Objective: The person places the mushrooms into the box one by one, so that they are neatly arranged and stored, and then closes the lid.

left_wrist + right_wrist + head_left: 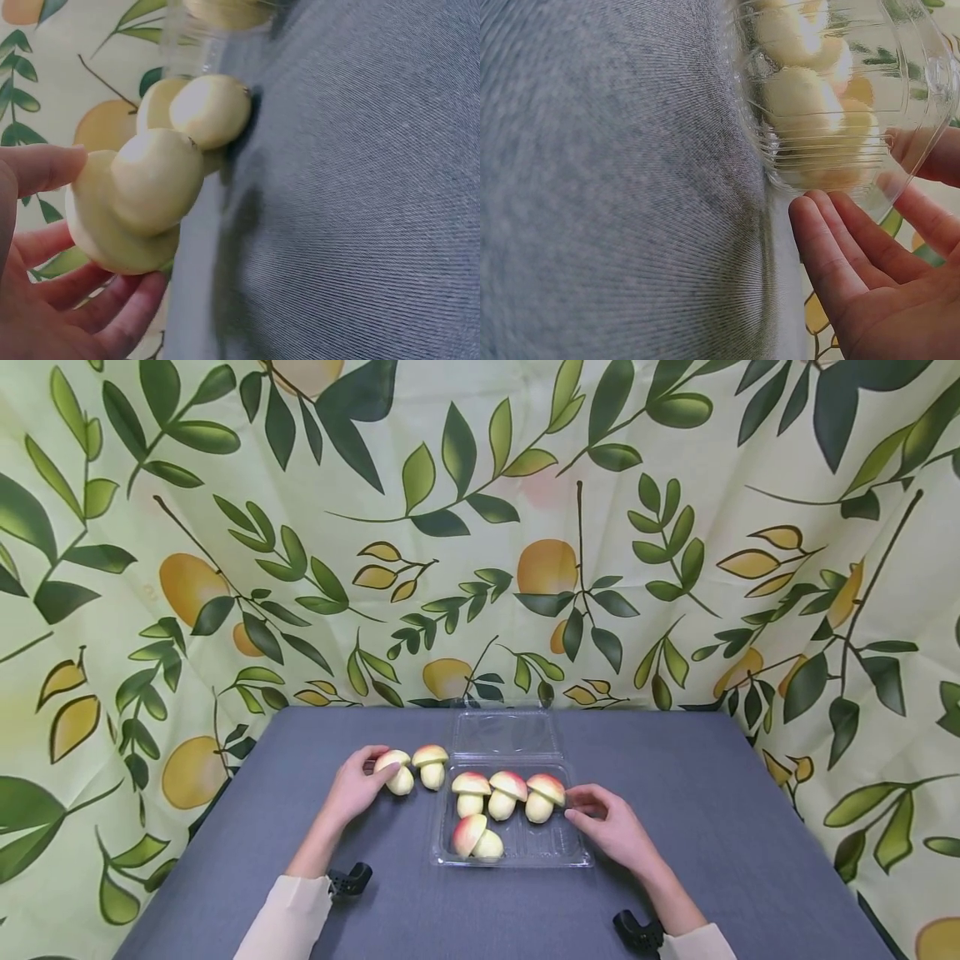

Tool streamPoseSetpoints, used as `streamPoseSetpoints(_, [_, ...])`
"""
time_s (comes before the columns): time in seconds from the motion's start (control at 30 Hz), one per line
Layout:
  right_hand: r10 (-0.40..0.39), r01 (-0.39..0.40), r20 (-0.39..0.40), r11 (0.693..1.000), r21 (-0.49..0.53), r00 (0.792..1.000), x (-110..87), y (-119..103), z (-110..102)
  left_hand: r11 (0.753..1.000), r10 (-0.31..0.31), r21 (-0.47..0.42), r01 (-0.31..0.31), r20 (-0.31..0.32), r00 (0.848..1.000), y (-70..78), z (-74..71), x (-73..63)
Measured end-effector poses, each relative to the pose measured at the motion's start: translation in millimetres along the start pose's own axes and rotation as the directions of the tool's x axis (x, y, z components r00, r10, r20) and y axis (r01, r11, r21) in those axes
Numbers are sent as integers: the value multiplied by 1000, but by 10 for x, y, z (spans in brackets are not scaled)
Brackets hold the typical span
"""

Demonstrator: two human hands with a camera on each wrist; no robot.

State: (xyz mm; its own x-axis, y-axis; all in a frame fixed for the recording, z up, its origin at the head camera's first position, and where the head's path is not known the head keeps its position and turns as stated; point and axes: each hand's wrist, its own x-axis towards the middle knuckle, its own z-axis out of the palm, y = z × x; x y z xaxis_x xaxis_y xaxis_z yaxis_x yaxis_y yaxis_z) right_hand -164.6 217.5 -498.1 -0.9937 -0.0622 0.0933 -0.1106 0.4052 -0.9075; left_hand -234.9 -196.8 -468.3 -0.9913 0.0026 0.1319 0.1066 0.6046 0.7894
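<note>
My left hand [358, 785] pinches a toy mushroom [401, 780] between thumb and fingers, left of the clear plastic box. In the left wrist view, the held mushroom [157, 180] shows its pale stem and cap underside. A second red-topped mushroom [431, 768] stands between it and the box. The open clear plastic box [555, 847] holds a back row of three mushrooms and one tilted mushroom [476, 837] at front left. My right hand [613, 827] is at the box's right side, fingers [829, 255] fairly straight beside its wall; firm contact is unclear.
The box's transparent lid [507, 733] is folded back toward the rear edge. A blue-grey cloth [675, 760] covers the table. Behind it hangs a leaf-and-fruit patterned curtain [480, 610]. Dark wrist devices [351, 879] sit at both cuffs.
</note>
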Motion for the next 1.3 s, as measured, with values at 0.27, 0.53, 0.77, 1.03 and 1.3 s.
streamPoseSetpoints(0.27, [30,-30,-1,999,-20,1000,-18,-8,-23,999,34,-36,-36,-67,997,131,-34,4])
streamPoseSetpoints(0.53, [23,-23,3,1000,-19,1000,-18,-1,-23,993,93,-60,-98,-90,992,283,-45,-40])
streamPoseSetpoints(0.77, [12,-12,9,1000,-20,1000,-6,5,-10,985,125,-107,-134,-84,989,499,-51,-111])
streamPoseSetpoints(1.03, [10,-10,8,1000,-22,1000,-4,-1,-14,974,167,-147,-170,-32,985,671,39,-153])
streamPoseSetpoints(1.3, [12,-12,20,1000,-15,1000,1,5,-5,970,192,-154,-189,7,981,741,196,-203])
